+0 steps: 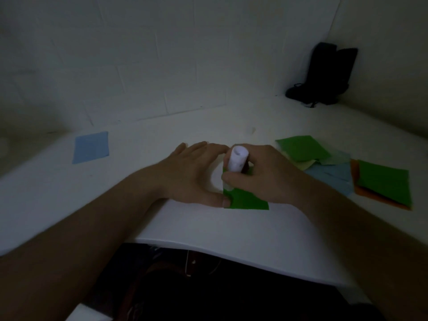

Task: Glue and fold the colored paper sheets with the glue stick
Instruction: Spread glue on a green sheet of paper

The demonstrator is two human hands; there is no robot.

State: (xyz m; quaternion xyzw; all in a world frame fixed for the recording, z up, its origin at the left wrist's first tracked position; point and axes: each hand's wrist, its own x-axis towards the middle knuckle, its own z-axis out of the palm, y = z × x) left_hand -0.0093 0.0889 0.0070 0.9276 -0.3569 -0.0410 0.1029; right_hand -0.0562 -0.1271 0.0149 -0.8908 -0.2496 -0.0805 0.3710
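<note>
White table [208, 239]: green sheet [247, 200] (small, flat) under right-hand fingers [234, 178] around glue stick [237, 159].

Left hand [192, 172] flat, right hand [261, 174] curled.

The room is dim, lit weakly and evenly. A white table [231, 232] fills the lower half of the view, its curved near edge running from 8 o'clock across to 4 o'clock. Behind it, from 9 to 1 o'clock, rises a pale wall [139, 54] marked with faint block-like seams. A second pale wall [389, 66] meets it in a corner at 1 o'clock. In that corner, on the tabletop, stands a dark black object [324, 75], too shadowed to identify.
</note>
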